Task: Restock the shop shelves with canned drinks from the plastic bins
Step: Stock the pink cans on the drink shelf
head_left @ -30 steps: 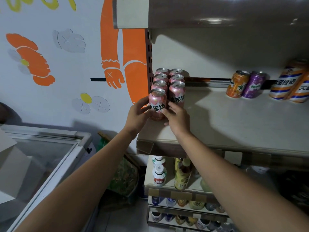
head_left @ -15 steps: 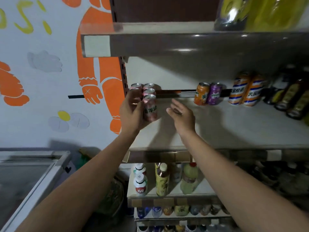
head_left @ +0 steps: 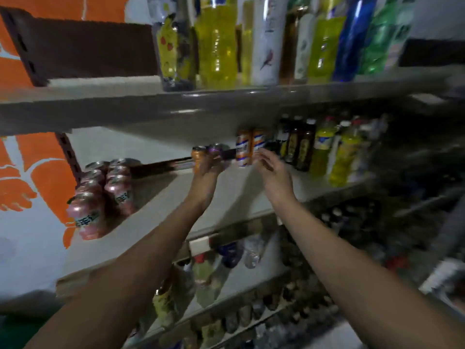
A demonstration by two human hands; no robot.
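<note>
Middle shelf, left end: pink cans in two rows running front to back, upright, touching. Back of the same shelf: orange can and purple can side by side; two orange-and-white striped cans just to their right; dark and yellow bottles further right. Left hand: raised at the orange and purple cans, grip on them blurred, cannot tell whether closed. Right hand: grip wide, fingers spread, near the striped cans, holding nothing. Upper shelf: tall bottles. Picture blurred throughout.
</note>
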